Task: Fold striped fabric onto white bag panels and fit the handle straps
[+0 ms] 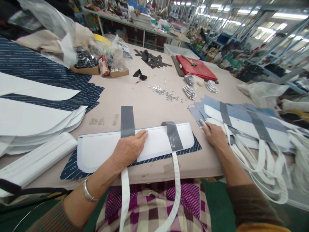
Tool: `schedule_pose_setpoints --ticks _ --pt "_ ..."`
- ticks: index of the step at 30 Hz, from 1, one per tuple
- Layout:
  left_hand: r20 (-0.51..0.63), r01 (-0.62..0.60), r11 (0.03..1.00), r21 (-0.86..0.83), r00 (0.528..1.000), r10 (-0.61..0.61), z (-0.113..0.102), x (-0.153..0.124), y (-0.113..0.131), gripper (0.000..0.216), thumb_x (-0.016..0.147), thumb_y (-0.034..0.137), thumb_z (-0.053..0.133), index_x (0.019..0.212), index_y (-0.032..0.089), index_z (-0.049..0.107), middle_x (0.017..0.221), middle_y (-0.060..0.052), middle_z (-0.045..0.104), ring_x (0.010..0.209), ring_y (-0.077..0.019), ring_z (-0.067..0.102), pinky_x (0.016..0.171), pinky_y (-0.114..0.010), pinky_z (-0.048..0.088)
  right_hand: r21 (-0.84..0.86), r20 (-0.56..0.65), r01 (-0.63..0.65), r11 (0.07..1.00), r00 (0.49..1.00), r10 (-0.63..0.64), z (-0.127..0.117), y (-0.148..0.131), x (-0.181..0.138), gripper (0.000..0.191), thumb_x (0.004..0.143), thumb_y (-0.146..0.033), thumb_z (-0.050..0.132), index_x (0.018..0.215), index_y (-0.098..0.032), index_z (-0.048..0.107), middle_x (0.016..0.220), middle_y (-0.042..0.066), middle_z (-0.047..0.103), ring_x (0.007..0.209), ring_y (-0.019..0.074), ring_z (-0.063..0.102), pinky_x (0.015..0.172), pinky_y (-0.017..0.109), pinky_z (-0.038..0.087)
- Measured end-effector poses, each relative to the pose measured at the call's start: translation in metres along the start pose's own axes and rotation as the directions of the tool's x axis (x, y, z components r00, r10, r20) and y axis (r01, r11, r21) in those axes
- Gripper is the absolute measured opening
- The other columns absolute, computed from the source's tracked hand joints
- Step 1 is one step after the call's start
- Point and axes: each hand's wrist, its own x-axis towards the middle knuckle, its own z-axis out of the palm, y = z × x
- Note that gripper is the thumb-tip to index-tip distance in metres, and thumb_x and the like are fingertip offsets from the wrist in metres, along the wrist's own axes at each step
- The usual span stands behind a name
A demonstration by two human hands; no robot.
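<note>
My left hand (129, 148) lies flat with fingers stretched over a white panel (98, 151) and the grey strip (127, 120) crossing it. The panel rests on dark blue printed fabric (72, 167) at the table's front edge. A second grey strip (174, 138) is folded over the panel's right part and has a metal loop on it. White straps (177, 177) hang from both strips over the edge. My right hand (216, 135) is on the table beside a stack of blue-and-white panels (238, 120). Its fingers are bent around a small pale piece (203, 123), whose kind I cannot make out.
White and dark blue cut pieces (36, 116) are piled at left. Small metal pieces (166, 93) lie scattered mid-table. Behind them are black scraps (153, 59) and a red board (195, 66) with a hammer (188, 60) on it. White straps (263, 164) hang at right.
</note>
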Motion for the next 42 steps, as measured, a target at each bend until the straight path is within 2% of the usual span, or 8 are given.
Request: schedule_pose_setpoints --ticks 4,6,10,12,16,18,28,42 --pt "0.022 -0.015 1.0 0.003 1.0 0.014 -0.004 0.0 0.001 0.037 0.095 0.018 0.042 0.129 0.02 0.057 0.139 -0.005 0.058 0.073 -0.0177 0.071 0.051 -0.03 0.054 0.254 -0.096 -0.05 0.966 0.992 0.077 0.003 -0.028 0.002 0.037 0.066 -0.035 0.075 0.098 -0.019 0.065 0.092 0.009 0.066 0.097 0.0281 0.06 0.097 0.048 0.041" --pt "0.022 -0.014 1.0 -0.002 1.0 0.014 -0.005 0.0 0.001 0.038 0.094 0.017 0.043 0.129 0.021 0.057 0.139 -0.006 0.058 0.073 -0.0175 0.071 0.052 -0.029 0.054 0.462 -0.11 -0.062 0.885 0.986 0.127 0.006 -0.055 0.002 0.037 0.067 -0.031 0.072 0.1 -0.021 0.06 0.084 0.002 0.061 0.085 0.0223 0.061 0.089 0.045 0.048" --pt "0.02 -0.003 1.0 -0.02 1.0 0.004 -0.006 -0.002 0.001 0.036 0.095 0.018 0.043 0.128 0.022 0.057 0.139 -0.006 0.058 0.075 -0.0177 0.071 0.052 -0.029 0.053 0.871 0.066 -0.139 0.471 0.984 0.167 0.032 -0.122 -0.007 0.02 0.069 -0.025 0.062 0.086 -0.023 0.052 0.071 -0.007 0.05 0.063 0.0112 0.057 0.076 0.036 0.055" --pt "0.026 -0.005 1.0 -0.028 1.0 0.006 -0.006 -0.002 0.0 0.035 0.095 0.02 0.044 0.128 0.023 0.057 0.14 -0.004 0.057 0.074 -0.0182 0.07 0.052 -0.031 0.053 0.923 0.177 -0.216 0.318 0.973 0.148 0.053 -0.152 -0.016 0.014 0.072 -0.027 0.061 0.076 -0.022 0.049 0.063 -0.008 0.045 0.054 0.0086 0.052 0.068 0.032 0.054" --pt "0.036 -0.014 0.999 -0.044 0.999 0.015 -0.007 -0.002 0.0 0.036 0.094 0.02 0.046 0.129 0.023 0.056 0.141 -0.002 0.056 0.074 -0.0181 0.07 0.051 -0.032 0.051 0.905 0.424 -0.422 -0.046 0.891 0.164 0.094 -0.188 -0.03 0.029 0.082 -0.04 0.062 0.066 -0.022 0.046 0.044 -0.013 0.026 0.036 0.0061 0.029 0.045 0.022 0.038" --pt "0.033 -0.014 0.999 -0.042 0.999 0.016 -0.008 -0.002 0.0 0.036 0.094 0.019 0.046 0.129 0.023 0.056 0.14 -0.002 0.057 0.073 -0.0174 0.069 0.05 -0.032 0.051 0.879 0.475 -0.455 -0.139 0.861 0.181 0.108 -0.195 -0.033 0.032 0.087 -0.044 0.059 0.066 -0.022 0.047 0.04 -0.015 0.02 0.033 0.006 0.022 0.041 0.02 0.03" --pt "0.033 -0.021 0.999 -0.046 0.999 0.022 -0.007 -0.003 -0.001 0.037 0.094 0.017 0.046 0.129 0.021 0.056 0.141 -0.001 0.057 0.072 -0.0171 0.068 0.052 -0.033 0.052 0.866 0.498 -0.466 -0.181 0.835 0.233 0.126 -0.192 -0.035 0.032 0.097 -0.036 0.045 0.069 -0.021 0.049 0.038 -0.014 0.023 0.031 0.006 0.021 0.041 0.019 0.028" --pt "0.031 -0.026 0.993 -0.114 0.999 0.029 -0.005 -0.002 -0.001 0.04 0.092 0.013 0.045 0.13 0.019 0.055 0.141 -0.002 0.056 0.068 -0.0168 0.066 0.048 -0.034 0.051 0.888 0.458 -0.432 -0.157 0.861 0.22 0.129 -0.194 -0.035 0.033 0.095 -0.031 0.046 0.065 -0.021 0.048 0.038 -0.014 0.022 0.03 0.0051 0.019 0.038 0.018 0.026"
